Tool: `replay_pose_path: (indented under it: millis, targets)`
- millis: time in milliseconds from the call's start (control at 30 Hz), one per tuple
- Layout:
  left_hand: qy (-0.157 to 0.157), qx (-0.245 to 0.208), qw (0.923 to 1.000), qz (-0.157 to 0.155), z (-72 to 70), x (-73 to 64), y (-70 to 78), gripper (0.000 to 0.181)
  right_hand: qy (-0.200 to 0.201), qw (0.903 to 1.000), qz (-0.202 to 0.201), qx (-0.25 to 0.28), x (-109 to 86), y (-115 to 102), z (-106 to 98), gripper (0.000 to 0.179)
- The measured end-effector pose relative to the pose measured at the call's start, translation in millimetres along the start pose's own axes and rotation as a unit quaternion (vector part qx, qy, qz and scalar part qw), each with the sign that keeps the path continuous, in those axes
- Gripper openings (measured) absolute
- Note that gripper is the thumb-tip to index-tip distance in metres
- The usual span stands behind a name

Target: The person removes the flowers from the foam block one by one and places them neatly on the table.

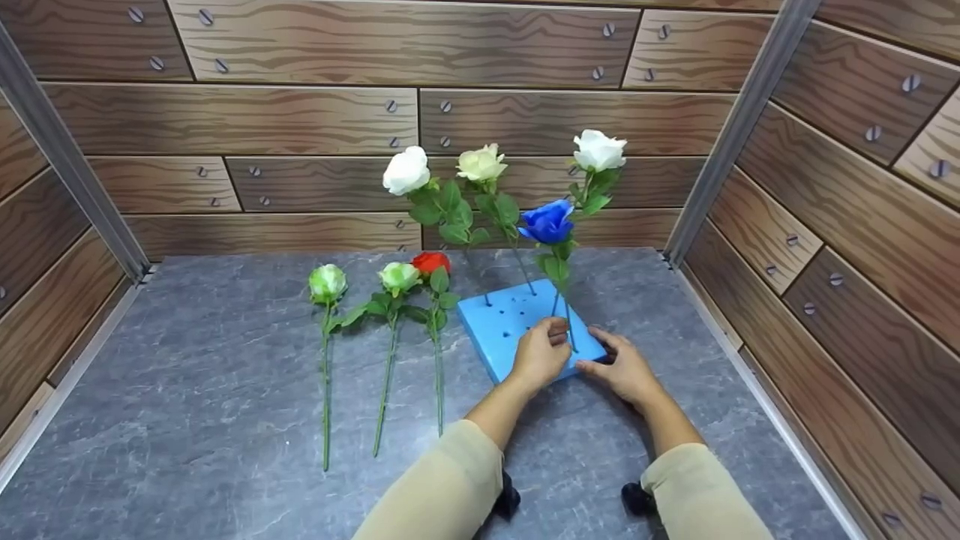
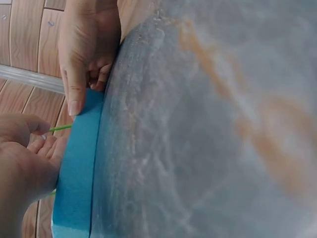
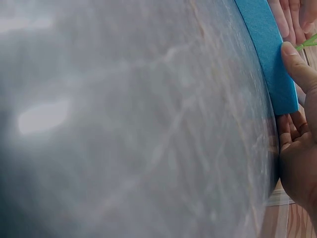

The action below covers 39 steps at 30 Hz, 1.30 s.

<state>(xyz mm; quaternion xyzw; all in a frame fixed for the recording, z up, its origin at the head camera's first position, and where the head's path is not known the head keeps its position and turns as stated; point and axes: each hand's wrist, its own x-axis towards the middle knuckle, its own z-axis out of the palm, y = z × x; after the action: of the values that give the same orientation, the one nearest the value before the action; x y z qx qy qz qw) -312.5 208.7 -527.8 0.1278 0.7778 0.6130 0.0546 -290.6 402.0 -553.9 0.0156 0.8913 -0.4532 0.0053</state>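
A blue foam block [image 1: 487, 330] with several holes lies on the table. The blue rose [image 1: 548, 221] stands upright at its near right part, its stem reaching the block's top. My left hand [image 1: 541, 354] pinches this stem low down, just above the block; in the left wrist view the green stem [image 2: 60, 127] runs from between thumb and fingers. With the thumb on the near edge and fingers round the right side, my right hand [image 1: 626, 371] grips the block's corner. Also standing in the block are a white rose [image 1: 406, 171], a cream rose [image 1: 481, 163] and another white rose [image 1: 599, 151].
Left of the block, a red rose [image 1: 431, 263] and two green-white roses, one nearer the block [image 1: 399, 277] and one farther left [image 1: 328, 284], lie on the grey marbled table [image 1: 225, 375]. Wood-patterned walls [image 1: 300, 120] enclose the back and sides.
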Motion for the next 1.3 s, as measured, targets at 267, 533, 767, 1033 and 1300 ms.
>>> replay_pose_path:
  millis: [267,533,767,1033,1300]
  targets:
    - [-0.009,-0.013,0.9998,0.009,0.3,0.1,-5.2,0.035,0.003,1.0000,0.002,-0.002,0.4,-0.7,1.4,0.082]
    - [0.015,0.025,0.9989,0.037,0.6,-2.4,-6.5,0.017,-0.002,1.0000,-0.001,-0.001,-0.3,-2.4,0.1,0.082]
    - [0.018,0.024,0.9982,0.053,1.1,-4.6,-7.3,0.021,0.000,1.0000,-0.007,-0.005,-0.2,-3.9,0.2,0.081]
    - [0.022,-0.005,0.9989,0.042,2.0,-6.1,-8.2,0.020,0.003,0.9999,-0.006,-0.008,-1.1,-2.3,0.3,0.080]
    - [0.017,-0.034,0.9987,0.035,2.2,-6.3,-9.9,0.023,0.004,1.0000,0.003,-0.002,-0.8,-0.8,0.7,0.081]
